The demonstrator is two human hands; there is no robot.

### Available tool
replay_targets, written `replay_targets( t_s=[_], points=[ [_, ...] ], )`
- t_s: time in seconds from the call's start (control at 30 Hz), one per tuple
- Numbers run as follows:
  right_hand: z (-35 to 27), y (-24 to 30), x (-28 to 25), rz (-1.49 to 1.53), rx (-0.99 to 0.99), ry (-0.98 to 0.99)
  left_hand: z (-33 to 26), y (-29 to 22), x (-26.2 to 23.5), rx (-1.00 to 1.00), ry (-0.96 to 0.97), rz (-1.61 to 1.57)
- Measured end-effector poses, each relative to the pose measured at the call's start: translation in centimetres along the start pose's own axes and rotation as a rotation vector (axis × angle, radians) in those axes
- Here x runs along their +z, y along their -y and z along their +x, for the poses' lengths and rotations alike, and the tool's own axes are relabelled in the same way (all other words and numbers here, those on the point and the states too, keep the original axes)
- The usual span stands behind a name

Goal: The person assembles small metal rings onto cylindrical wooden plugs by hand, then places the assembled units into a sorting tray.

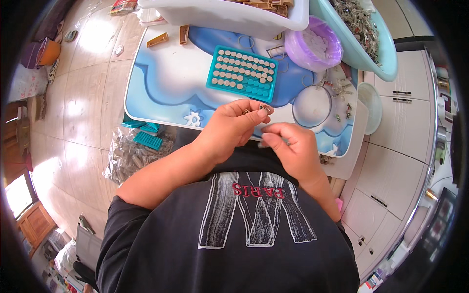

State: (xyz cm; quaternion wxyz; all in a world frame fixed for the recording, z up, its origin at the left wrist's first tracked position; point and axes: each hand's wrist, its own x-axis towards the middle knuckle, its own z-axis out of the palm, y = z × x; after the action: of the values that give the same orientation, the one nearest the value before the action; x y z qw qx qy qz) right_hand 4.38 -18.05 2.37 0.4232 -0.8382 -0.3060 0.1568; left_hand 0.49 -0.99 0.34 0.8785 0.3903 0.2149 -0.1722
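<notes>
Progress reads best from the teal tray (243, 73) lying near the middle of the blue-and-white surface (161, 73): most of its round pockets hold pale discs, while a group of pockets along the near edge and toward its right corner stays bare teal. By that count, I judge the filling well past halfway, with perhaps a row or so left.

Starting at the left, a clear bag of small greyish parts (132, 154) lies on the floor beside the surface, with spare teal trays (148, 140) on it, which suggests more trays may wait after this one.

Next comes the left hand (229, 132), raised just in front of the tray; its fingers (261, 112) pinch a small metal piece (266, 108) between thumb and forefinger. Just beside it, the right hand (288, 146) is curled, fingertips pressed together on something small and pale; what exactly it holds I cannot tell.

Further right, a shallow clear dish (312, 105) stands on the surface with loose metal bits scattered around it. Behind it a purple bowl (312, 44) holds white discs, and a pale green tub (376, 53) is heaped with metal parts, so supply remains plentiful. A white bin (229, 19) sits beyond the tray.
</notes>
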Motion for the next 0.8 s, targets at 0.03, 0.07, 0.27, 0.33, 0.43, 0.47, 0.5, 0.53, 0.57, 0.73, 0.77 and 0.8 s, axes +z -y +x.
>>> replay_targets(
  t_s=[0.03, 0.07, 0.27, 0.33, 0.43, 0.47, 0.5, 0.53, 0.57, 0.73, 0.77, 0.8],
  points=[
    [0.1, 0.0, 0.0, 0.136, 0.037, -0.089, 0.0, 0.0, -0.2, 0.026, 0.026, 0.047],
    [0.3, 0.0, 0.0, 0.272, 0.073, -0.178, 0.0, -0.1, -0.4, 0.051, 0.051, 0.093],
    [2.0, -1.0, -0.6, 0.158, -0.162, -0.154, -0.6, -0.3, -0.8, 0.026, 0.142, 0.339],
    [2.0, -1.2, -0.7, 0.201, -0.181, -0.109, -0.4, 0.1, -1.3, 0.025, 0.155, 0.38],
    [2.0, -1.1, -0.9, 0.201, -0.141, -0.059, -0.5, -0.3, -1.0, 0.019, 0.2, 0.394],
    [2.1, -1.0, -0.9, 0.189, -0.15, -0.062, -0.6, -0.5, -0.8, 0.014, 0.232, 0.369],
    [2.1, -1.0, -1.0, 0.177, -0.16, -0.064, -0.6, -0.5, -0.9, 0.014, 0.231, 0.369],
    [2.2, -1.0, -1.0, 0.177, -0.161, -0.064, -0.5, -0.5, -1.0, 0.022, 0.216, 0.388],
    [2.3, -1.1, -1.2, 0.197, -0.177, -0.034, -0.5, -0.5, -1.1, 0.029, 0.2, 0.407],
    [2.3, -1.2, -1.4, 0.185, -0.201, 0.006, -0.4, -0.5, -1.3, 0.015, 0.226, 0.443],
    [2.3, -1.1, -1.3, 0.158, -0.203, -0.012, -0.3, -0.4, -1.4, 0.008, 0.22, 0.483],
    [2.4, -1.1, -1.2, 0.13, -0.204, -0.031, -0.3, -0.4, -1.4, 0.008, 0.219, 0.483]
  ],
)
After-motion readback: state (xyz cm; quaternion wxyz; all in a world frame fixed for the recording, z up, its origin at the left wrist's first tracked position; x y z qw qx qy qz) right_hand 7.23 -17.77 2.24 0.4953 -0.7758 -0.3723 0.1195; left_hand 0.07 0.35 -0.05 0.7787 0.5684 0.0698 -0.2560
